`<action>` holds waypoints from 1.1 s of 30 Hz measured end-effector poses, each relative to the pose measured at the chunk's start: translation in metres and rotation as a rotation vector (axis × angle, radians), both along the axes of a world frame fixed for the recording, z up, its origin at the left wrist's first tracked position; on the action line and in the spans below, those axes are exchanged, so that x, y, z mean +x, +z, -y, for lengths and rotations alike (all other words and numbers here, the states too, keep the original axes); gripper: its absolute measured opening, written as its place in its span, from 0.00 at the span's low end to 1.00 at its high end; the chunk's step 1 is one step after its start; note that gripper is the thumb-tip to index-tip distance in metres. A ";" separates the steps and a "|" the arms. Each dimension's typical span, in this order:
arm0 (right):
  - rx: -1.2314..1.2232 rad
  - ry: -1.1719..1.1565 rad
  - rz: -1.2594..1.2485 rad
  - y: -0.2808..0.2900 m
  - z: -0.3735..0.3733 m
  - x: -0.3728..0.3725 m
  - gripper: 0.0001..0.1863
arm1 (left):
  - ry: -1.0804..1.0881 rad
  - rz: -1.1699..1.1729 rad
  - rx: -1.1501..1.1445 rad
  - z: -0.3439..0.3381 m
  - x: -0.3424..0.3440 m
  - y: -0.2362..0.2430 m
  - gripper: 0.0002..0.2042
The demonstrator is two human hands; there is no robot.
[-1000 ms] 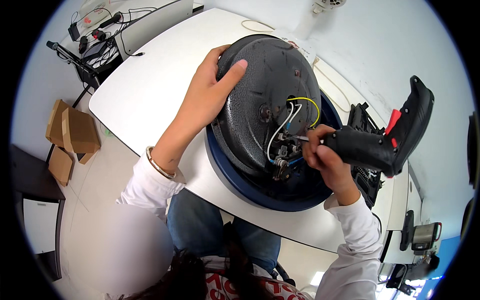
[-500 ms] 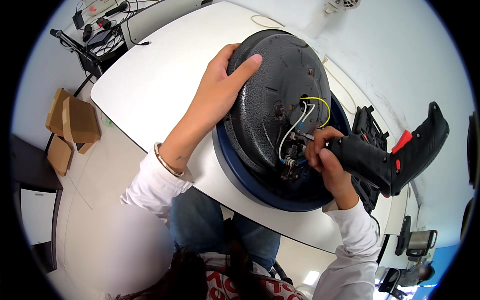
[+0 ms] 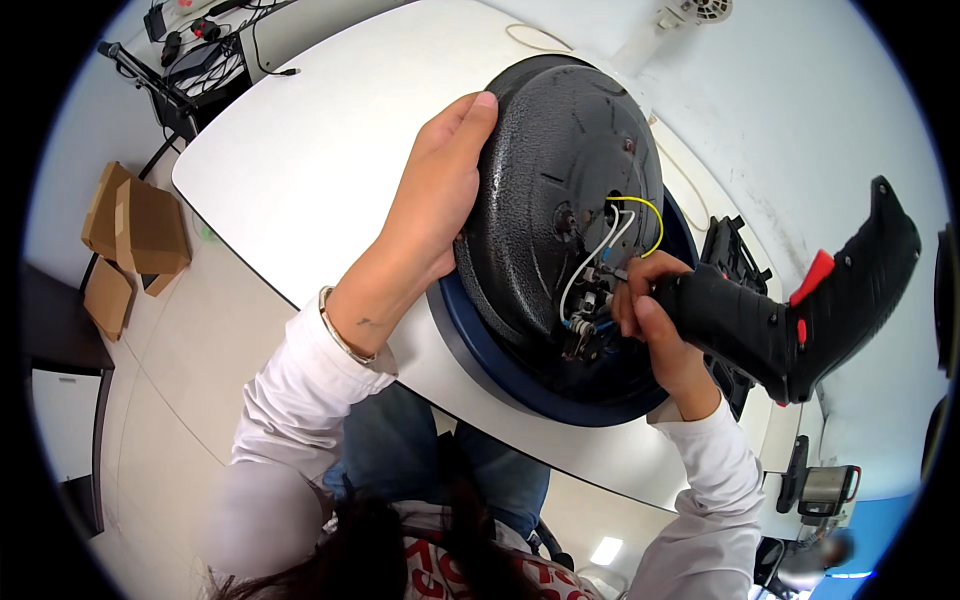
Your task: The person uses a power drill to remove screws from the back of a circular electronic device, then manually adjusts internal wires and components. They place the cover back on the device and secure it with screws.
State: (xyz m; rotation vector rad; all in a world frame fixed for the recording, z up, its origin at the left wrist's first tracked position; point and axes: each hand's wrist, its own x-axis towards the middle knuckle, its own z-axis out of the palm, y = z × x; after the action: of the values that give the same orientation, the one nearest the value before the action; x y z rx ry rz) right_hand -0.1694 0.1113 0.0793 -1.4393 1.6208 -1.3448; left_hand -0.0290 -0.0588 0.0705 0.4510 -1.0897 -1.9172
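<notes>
A round black metal pan [image 3: 515, 230] with a textured side is tilted up, its underside facing me, over a round dark-blue housing [image 3: 520, 395]. My left hand [image 3: 440, 185] grips the pan's left rim, the thumb on the near side and the other fingers largely hidden. White and yellow wires [image 3: 652, 212] run across the underside to a small connector [image 3: 580, 325] at the lower edge. My right hand [image 3: 660, 310] is closed around the front of a black cordless screwdriver [image 3: 740, 330] with red buttons. Its tip points at the wiring area; exact contact cannot be made out.
Everything stands on a white table [image 3: 320, 140]. Behind the screwdriver lies an open black tool case [image 3: 735, 255]. A pale cable [image 3: 685, 175] runs along the wall side. Cardboard boxes [image 3: 150, 230] sit on the floor at left, below a shelf of tangled cables [image 3: 205, 70].
My left hand has shifted slightly along the rim, its thumb now nearer the pan's edge. The screwdriver's handle end has swung a little to the right. The view has shifted slightly.
</notes>
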 end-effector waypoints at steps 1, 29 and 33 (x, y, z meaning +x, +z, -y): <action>0.010 0.029 -0.054 0.002 -0.001 -0.007 0.09 | -0.012 -0.001 0.008 0.000 0.000 0.000 0.19; 0.187 0.451 -0.412 0.027 0.017 -0.056 0.11 | -0.137 -0.393 -0.998 -0.037 0.004 0.041 0.30; 0.000 0.109 -0.527 0.007 -0.001 -0.037 0.13 | -0.555 -0.268 -0.977 -0.021 -0.014 0.054 0.29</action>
State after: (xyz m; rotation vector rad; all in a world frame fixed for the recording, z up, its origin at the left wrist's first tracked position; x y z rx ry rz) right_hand -0.2063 0.1127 0.0867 -1.9676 1.8179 -0.9480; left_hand -0.0434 -0.0378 0.1245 -0.6899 -1.8965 -1.5360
